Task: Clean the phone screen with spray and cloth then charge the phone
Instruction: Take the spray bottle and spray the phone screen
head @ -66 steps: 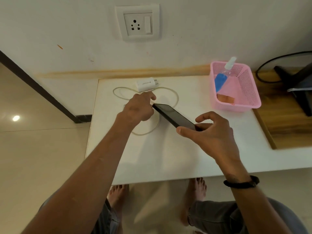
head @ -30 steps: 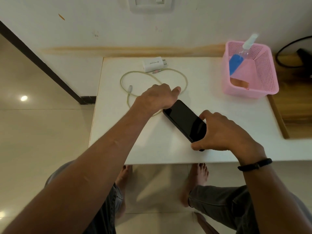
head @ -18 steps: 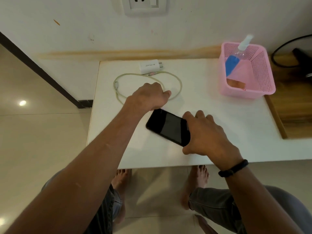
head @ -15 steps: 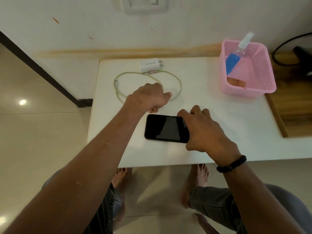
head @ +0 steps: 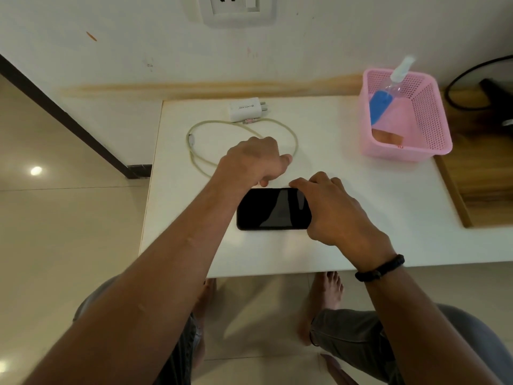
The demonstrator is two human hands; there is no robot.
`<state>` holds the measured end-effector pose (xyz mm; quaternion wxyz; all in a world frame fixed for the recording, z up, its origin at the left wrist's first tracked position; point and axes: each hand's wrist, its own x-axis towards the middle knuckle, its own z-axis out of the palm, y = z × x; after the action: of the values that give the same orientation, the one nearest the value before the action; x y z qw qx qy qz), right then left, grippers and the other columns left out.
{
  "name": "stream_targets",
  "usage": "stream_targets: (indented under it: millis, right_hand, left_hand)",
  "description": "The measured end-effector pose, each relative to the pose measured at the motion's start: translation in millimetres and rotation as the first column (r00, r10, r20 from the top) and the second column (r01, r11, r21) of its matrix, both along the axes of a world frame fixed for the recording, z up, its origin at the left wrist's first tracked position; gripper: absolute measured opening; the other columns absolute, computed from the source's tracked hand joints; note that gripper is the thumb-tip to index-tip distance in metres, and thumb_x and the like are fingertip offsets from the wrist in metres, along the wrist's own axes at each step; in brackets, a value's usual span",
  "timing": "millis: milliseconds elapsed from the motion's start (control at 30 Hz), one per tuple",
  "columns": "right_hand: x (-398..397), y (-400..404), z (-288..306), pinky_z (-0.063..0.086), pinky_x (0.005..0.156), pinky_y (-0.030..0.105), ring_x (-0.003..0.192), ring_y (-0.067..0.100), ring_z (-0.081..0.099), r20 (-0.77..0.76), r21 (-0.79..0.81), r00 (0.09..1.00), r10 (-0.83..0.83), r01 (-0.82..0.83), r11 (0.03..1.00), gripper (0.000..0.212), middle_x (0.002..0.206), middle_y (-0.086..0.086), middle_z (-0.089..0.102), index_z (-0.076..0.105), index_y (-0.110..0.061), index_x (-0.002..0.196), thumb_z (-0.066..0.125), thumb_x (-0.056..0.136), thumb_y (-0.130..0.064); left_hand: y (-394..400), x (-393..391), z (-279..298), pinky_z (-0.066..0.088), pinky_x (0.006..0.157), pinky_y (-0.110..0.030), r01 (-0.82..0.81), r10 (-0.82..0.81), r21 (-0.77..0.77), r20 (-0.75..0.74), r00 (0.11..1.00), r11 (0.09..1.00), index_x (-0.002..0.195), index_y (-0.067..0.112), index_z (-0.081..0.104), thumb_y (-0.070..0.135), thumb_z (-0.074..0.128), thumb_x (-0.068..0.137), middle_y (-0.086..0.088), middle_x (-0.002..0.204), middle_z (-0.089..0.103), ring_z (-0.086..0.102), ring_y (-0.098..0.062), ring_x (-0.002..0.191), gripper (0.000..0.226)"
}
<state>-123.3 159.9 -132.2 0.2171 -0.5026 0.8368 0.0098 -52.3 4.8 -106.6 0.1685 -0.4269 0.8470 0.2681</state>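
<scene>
Phone lies flat on the white table, both hands at it.

The phone point(head: 273, 209) lies screen up near the table point(head: 388, 218) front edge. The right hand point(head: 330, 209) grasps its right end with curled fingers. The left hand point(head: 256, 162), fingers clenched, is just behind the phone, on the cable point(head: 194, 145). The spray bottle point(head: 388, 90) and cloth point(head: 387, 137) are in the pink basket point(head: 427, 126), far right of the phone.

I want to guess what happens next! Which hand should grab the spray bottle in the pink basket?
Probably the right hand. The spray bottle leans in the pink basket at the table's far right, on that hand's side. The left hand sits by the charging cable, farther from it.
</scene>
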Motion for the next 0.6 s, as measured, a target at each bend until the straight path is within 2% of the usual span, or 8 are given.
stream_targets:
  millis: [167, 267, 367, 433, 533, 600]
  right_hand:
    - [-9.6, 1.6, -0.9, 0.055, 0.087, 0.042, 0.123, 0.026, 0.047, 0.095, -0.027, 0.995, -0.034, 0.037, 0.999, 0.088, 0.134, 0.002, 0.049, 0.041, -0.034, 0.150, 0.085, 0.075, -0.020]
    - [-14.9, 2.1, 5.4, 0.051, 0.092, 0.037, 0.125, 0.023, 0.051, 0.213, -0.239, 0.966, -0.144, 0.195, 0.951, 0.079, 0.135, -0.001, 0.055, 0.049, -0.032, 0.146, 0.086, 0.076, -0.040]
    - [-18.6, -1.6, 17.1, 0.049, 0.091, 0.030, 0.117, 0.017, 0.059, 0.248, -0.521, 0.936, -0.251, 0.347, 0.780, 0.057, 0.130, -0.005, 0.065, 0.062, -0.024, 0.133, 0.083, 0.083, -0.041]
    - [-25.7, -3.8, 25.8, 0.056, 0.093, 0.036, 0.110, 0.016, 0.063, 0.276, -0.623, 0.909, -0.311, 0.416, 0.663, 0.041, 0.124, -0.005, 0.069, 0.068, -0.020, 0.125, 0.080, 0.088, -0.030]
    - [-47.5, -2.5, 35.1, 0.058, 0.092, 0.038, 0.105, 0.016, 0.066, 0.285, -0.720, 0.863, -0.417, 0.480, 0.501, 0.030, 0.117, -0.006, 0.067, 0.070, -0.018, 0.119, 0.077, 0.091, -0.023]
    - [-68.7, -2.6, 36.6, 0.058, 0.093, 0.036, 0.109, 0.021, 0.066, 0.270, -0.748, 0.837, -0.476, 0.494, 0.444, 0.033, 0.120, 0.000, 0.069, 0.069, -0.016, 0.121, 0.078, 0.091, -0.025]
  left_hand:
    - [5.3, -7.9, 5.0, 0.055, 0.090, -0.041, 0.036, -0.038, -0.061, -0.044, 0.998, 0.997, 0.105, 0.011, 0.072, 0.050, 0.040, 0.104, -0.004, 0.092, 0.077, 0.072, -0.026, 0.092, 0.050]
    - [8.4, -13.2, 8.3, 0.051, 0.087, -0.040, 0.021, -0.039, -0.138, -0.131, 0.991, 0.990, 0.117, 0.017, 0.068, 0.052, 0.041, 0.103, -0.004, 0.112, 0.071, 0.067, -0.029, 0.103, 0.046]
    - [21.3, -25.3, 15.0, 0.054, 0.089, -0.040, -0.038, -0.001, -0.092, -0.396, 0.918, 0.995, 0.120, 0.026, 0.068, 0.046, 0.042, 0.103, 0.001, 0.121, 0.071, 0.068, -0.026, 0.104, 0.037]
    - [31.6, -36.4, 20.9, 0.056, 0.090, -0.044, -0.077, 0.061, -0.005, -0.561, 0.825, 0.997, 0.118, 0.025, 0.069, 0.041, 0.041, 0.104, -0.001, 0.117, 0.073, 0.069, -0.025, 0.103, 0.035]
    - [40.6, -49.8, 26.6, 0.055, 0.091, -0.044, -0.114, 0.105, 0.031, -0.678, 0.728, 0.993, 0.118, 0.021, 0.068, 0.039, 0.041, 0.106, -0.003, 0.112, 0.075, 0.071, -0.024, 0.105, 0.035]
    - [44.2, -54.6, 27.0, 0.055, 0.092, -0.044, -0.129, 0.118, 0.036, -0.701, 0.704, 0.991, 0.119, 0.021, 0.068, 0.039, 0.042, 0.107, -0.001, 0.109, 0.076, 0.072, -0.024, 0.105, 0.034]
